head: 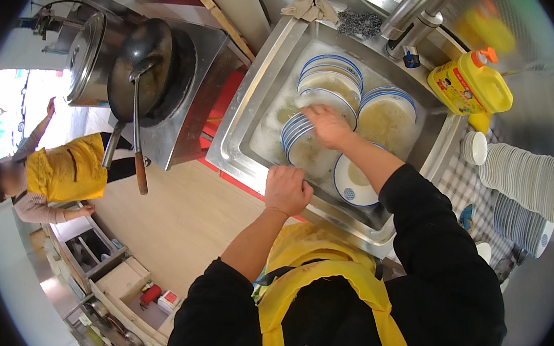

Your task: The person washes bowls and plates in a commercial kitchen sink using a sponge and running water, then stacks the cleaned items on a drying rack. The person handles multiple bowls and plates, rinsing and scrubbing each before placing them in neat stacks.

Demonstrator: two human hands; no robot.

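A stainless steel sink basin [234,137] holds cloudy, sudsy water and several white plates with blue rims. My right hand [324,125] is over the basin, its fingers at the upper edge of the left stack of plates [299,144]. Whether it grips a plate cannot be made out, as the fingertips are partly hidden. Curled over the basin's near rim is my left hand [287,190]. Behind my right hand sits another stack of plates [331,72]; more plates lie in the water to the right [386,114]. A single plate [349,181] rests partly under my right forearm.
A curved faucet [412,27], steel scourer [359,23] and cloth [309,8] are at the back rim. A yellow detergent jug [467,84] stands right, near stacked white dishes [529,180]. Left are a wok [143,86] with a ladle [138,135] and a person in a yellow apron [66,169].
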